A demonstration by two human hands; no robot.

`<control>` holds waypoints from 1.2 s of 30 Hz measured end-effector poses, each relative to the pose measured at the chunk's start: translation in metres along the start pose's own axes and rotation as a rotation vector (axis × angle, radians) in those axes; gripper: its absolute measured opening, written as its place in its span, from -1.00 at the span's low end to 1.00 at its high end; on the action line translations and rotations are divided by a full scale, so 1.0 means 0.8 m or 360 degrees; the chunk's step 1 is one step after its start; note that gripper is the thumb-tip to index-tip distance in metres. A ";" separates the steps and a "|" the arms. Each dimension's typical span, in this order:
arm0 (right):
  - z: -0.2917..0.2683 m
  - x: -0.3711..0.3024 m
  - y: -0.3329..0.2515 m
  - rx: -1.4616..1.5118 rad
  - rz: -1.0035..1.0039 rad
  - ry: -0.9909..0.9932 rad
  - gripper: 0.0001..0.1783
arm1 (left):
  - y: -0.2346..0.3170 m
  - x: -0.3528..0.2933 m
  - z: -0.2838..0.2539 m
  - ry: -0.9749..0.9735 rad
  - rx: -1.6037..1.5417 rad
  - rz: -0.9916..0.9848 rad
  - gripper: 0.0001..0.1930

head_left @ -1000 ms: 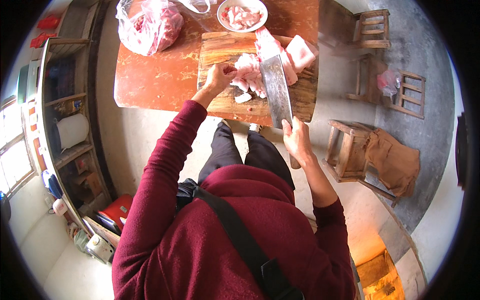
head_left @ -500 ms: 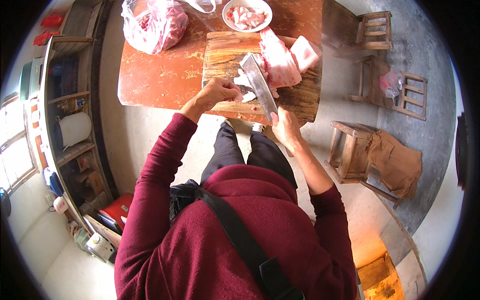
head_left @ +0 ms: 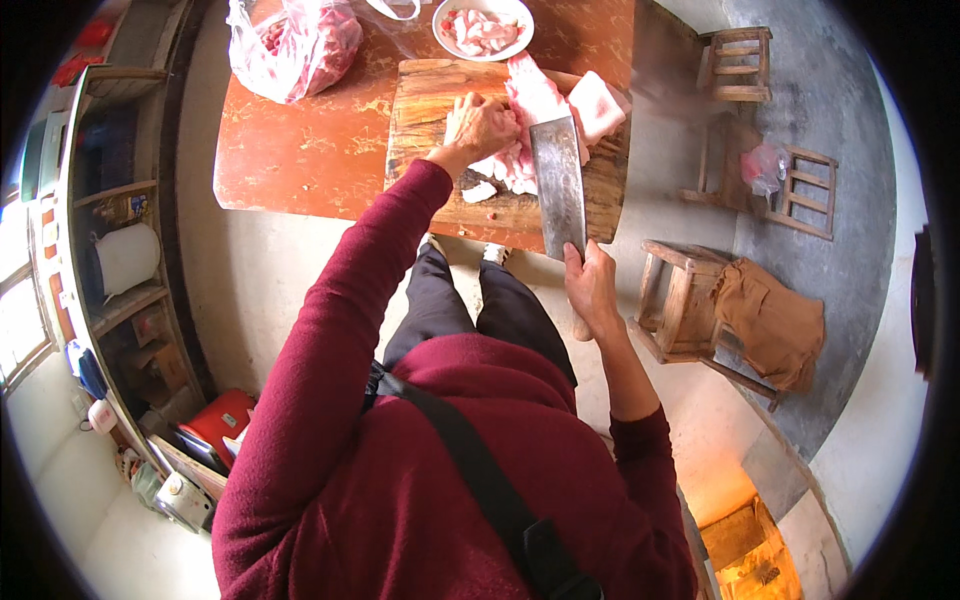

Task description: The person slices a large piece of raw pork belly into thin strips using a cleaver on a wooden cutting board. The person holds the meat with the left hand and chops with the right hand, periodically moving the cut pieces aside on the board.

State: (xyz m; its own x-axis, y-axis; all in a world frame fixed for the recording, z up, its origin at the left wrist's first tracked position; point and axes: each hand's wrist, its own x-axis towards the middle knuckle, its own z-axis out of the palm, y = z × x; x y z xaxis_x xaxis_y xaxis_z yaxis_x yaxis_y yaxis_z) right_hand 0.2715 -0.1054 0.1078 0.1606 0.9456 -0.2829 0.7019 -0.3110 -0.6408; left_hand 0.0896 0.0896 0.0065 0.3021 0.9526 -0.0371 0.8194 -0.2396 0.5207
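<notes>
My right hand [head_left: 592, 288] is closed round the handle of a cleaver [head_left: 560, 185]. Its broad metal blade lies over the raw meat [head_left: 535, 90], pointing away from me. My left hand [head_left: 482, 128] presses on the left side of that meat, fingers curled and partly hidden against it. Beneath them is a thick wooden cutting board [head_left: 425, 90]. A separate pale block of meat [head_left: 598, 105] rests to the right of the blade. Small white scraps [head_left: 480, 192] lie on the board below my left hand.
The board sits on a reddish table [head_left: 290, 170]. Beyond it stands a white bowl [head_left: 484, 55] of cut meat. A plastic bag [head_left: 300, 50] of meat lies at far left. Wooden stools [head_left: 680, 300] stand at right, one under a brown cloth [head_left: 770, 320]. Shelving [head_left: 125, 190] lines the left side.
My left hand has moved up and right from the board's near left edge onto the meat. The cleaver has shifted right and a little nearer me, turned more upright in view.
</notes>
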 end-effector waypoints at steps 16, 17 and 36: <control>0.010 -0.079 0.044 -0.0162 0.0138 -0.0100 -0.74 | -0.002 -0.097 -0.036 -0.0234 0.0213 0.0296 -0.03; 0.013 -0.079 0.043 -0.0127 0.0159 -0.0117 -0.74 | 0.000 -0.092 -0.036 -0.0249 0.0126 0.0255 -0.02; 0.056 -0.058 -0.019 0.0701 0.0658 -0.0369 -0.69 | 0.015 -0.061 -0.007 -0.0321 0.0049 0.0184 -0.45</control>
State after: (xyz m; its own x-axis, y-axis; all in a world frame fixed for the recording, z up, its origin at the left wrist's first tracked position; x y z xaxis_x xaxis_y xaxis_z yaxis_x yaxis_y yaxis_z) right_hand 0.2224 -0.1488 0.0988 0.1681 0.7095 -0.6844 0.2556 -0.7019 -0.6648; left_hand 0.0821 0.0412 0.0198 0.4834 0.8625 -0.1498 0.7872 -0.3534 0.5054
